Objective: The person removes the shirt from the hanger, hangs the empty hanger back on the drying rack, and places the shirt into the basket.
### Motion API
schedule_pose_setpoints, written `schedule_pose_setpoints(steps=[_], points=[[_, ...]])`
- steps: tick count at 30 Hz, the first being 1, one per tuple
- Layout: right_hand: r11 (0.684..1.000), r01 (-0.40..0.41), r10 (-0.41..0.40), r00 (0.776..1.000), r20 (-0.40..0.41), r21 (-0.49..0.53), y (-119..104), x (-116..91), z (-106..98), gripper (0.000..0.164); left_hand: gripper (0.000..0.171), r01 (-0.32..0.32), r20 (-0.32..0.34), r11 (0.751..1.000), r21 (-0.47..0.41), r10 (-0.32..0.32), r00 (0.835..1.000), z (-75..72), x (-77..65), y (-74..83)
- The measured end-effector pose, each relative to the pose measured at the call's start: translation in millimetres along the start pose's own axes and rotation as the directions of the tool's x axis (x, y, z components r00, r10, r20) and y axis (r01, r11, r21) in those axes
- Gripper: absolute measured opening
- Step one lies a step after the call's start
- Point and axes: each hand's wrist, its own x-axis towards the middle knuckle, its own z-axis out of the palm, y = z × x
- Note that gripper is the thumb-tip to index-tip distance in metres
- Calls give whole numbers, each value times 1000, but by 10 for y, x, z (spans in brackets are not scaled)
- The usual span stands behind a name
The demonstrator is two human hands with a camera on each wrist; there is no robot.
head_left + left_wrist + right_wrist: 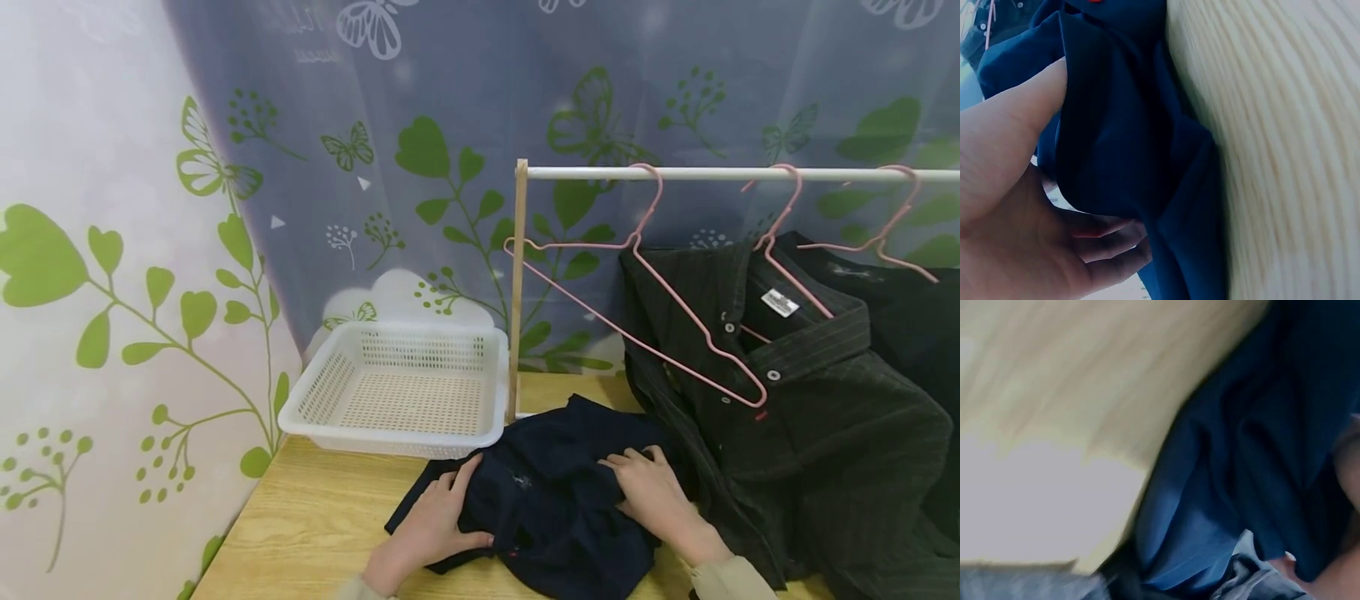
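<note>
A crumpled navy shirt (558, 483) with a small pale chest logo lies on the wooden table (292, 525). My left hand (431, 521) holds its left side. In the left wrist view, the thumb (1047, 90) goes into a fold of the cloth and the curled fingers (1113, 250) lie behind it. On the shirt's right side, my right hand (651, 492) grips the fabric with bent fingers. Cloth hides part of that hand in the right wrist view, where only bits of skin (1350, 462) show at the right edge.
A white perforated basket (390, 442) stands behind the shirt. Next to it rises a rack with a wooden post (517, 292) and white rod (585, 173). Pink hangers hang there, the leftmost hanger (636, 237) bare. A dark striped shirt (825, 450) hangs low on the right, close to my right hand.
</note>
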Motion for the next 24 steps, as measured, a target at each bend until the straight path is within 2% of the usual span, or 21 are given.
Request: schedule_pose_setpoints(steps=[2,4,9,12,16,18,20,23,24], points=[[1000,8,-10,999,-49,-27,-98,26,-36,54,109,0,-3,1000,6,0,1000,19,6,30],[1000,10,-10,997,-75,7,-217,48,-109,59,109,5,-3,1000,11,-5,1000,33,9,46],[976,74,-46,989,-139,206,-574,62,-291,53,105,15,2,1000,26,-15,1000,52,23,71],[951,86,-56,993,-108,297,-737,42,-315,49,103,32,22,999,41,-32,999,64,36,98],[954,-37,45,999,-21,298,-748,27,-190,51,99,28,22,999,36,-28,999,70,42,92],[959,-114,120,993,-5,258,-694,17,-105,58,93,9,14,1000,4,-9,1000,55,32,78],[963,-155,159,987,-1,222,-637,1,-47,63,81,6,21,998,-64,-4,1000,25,18,80],[967,-160,154,987,46,197,-580,-34,-27,63,68,35,40,979,-199,-28,999,-18,13,127],[969,-146,134,988,70,198,-573,-41,-36,57,68,43,46,971,-237,-32,998,-26,18,158]])
